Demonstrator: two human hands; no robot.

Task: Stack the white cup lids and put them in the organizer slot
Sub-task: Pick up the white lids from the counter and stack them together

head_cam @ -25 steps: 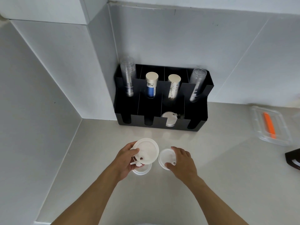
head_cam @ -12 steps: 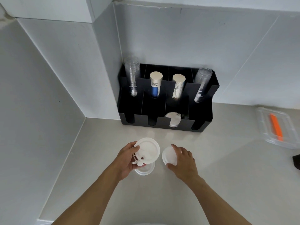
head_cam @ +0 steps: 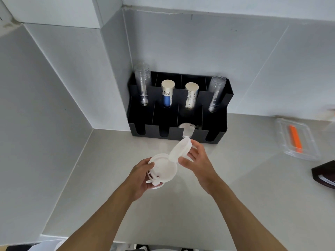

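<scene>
My left hand (head_cam: 140, 175) holds a flat white cup lid (head_cam: 164, 168) above the counter, with another white lid partly visible under it. Raised and tilted on edge in my right hand (head_cam: 196, 159) is a second white lid (head_cam: 180, 148), its lower rim touching the lid in my left hand. Behind them the black organizer (head_cam: 220, 124) stands in the counter corner. One white lid (head_cam: 186, 130) leans in its third front slot from the left.
The organizer's back slots hold clear cup stacks (head_cam: 143, 84) and two paper cup stacks (head_cam: 167, 93). A clear lidded box with an orange item (head_cam: 295, 138) lies at the right, with a dark object (head_cam: 324, 173) at the right edge. Walls close in left and behind.
My right hand lifted its lid off the counter and tilted it up against the lid in my left hand. The view moved closer to the counter.
</scene>
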